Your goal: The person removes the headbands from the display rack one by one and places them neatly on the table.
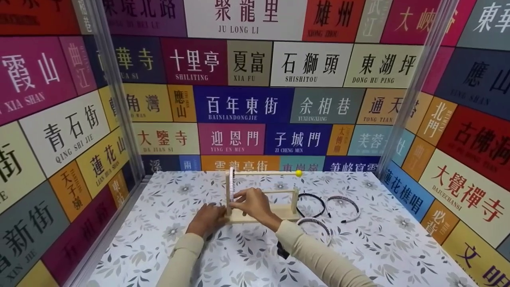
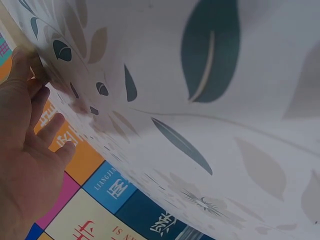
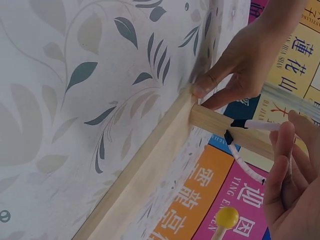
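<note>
A wooden stand point(image 1: 259, 217) with an upright at each end and horizontal rods stands mid-table; its upper rod ends in a yellow ball point(image 1: 299, 173). At the left upright hangs a pale pink-white headband point(image 1: 232, 183), and its black tips show in the right wrist view. My right hand point(image 1: 253, 203) pinches the headband's side near that upright. With thumb and fingers my left hand point(image 1: 209, 219) holds the left end of the stand's base, also seen in the right wrist view. In the left wrist view, the left hand point(image 2: 30, 150) covers much of the base's end.
Right of the stand lie a black headband point(image 1: 323, 207), a grey-and-black headband point(image 1: 356, 205) and a white-and-black headband point(image 1: 328, 231), the last partly behind my right sleeve. Sign-covered panels point(image 1: 243, 104) enclose the flower-patterned tabletop point(image 1: 171, 199) at the back and both sides.
</note>
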Action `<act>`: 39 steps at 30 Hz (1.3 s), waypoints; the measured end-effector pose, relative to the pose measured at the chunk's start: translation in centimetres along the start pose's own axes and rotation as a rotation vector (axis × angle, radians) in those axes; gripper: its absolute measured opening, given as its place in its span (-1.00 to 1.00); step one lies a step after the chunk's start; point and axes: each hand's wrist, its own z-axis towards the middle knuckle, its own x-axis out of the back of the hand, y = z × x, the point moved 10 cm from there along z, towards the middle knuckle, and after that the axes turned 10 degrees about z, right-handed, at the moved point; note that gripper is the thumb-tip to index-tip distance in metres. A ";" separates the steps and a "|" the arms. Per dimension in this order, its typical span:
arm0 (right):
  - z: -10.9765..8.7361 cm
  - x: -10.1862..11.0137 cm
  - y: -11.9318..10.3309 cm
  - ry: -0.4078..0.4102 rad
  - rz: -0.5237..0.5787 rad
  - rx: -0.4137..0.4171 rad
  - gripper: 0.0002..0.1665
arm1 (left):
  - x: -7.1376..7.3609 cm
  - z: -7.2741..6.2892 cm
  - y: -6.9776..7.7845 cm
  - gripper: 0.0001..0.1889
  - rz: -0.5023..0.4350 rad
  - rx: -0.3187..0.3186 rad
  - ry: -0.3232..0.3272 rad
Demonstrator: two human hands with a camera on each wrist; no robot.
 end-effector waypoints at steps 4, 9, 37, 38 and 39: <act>0.1 -0.1 -0.2 0.015 -0.025 0.012 -0.65 | 0.1 0.0 0.1 -0.84 0.005 -0.005 0.008; 0.1 -0.3 -0.5 0.031 -0.064 0.041 -0.68 | 0.1 0.0 0.2 -0.86 0.012 -0.046 0.043; -0.1 2.5 -0.4 0.091 -0.060 0.068 -0.83 | -0.9 0.6 -0.4 -0.88 -0.007 -0.009 -0.019; -0.2 2.7 -0.5 0.095 -0.059 0.074 -0.84 | -1.0 0.6 -0.5 -0.88 -0.006 -0.003 -0.026; -0.2 2.9 -0.5 0.097 -0.058 0.076 -0.84 | -1.0 0.6 -0.5 -0.88 -0.007 0.002 -0.031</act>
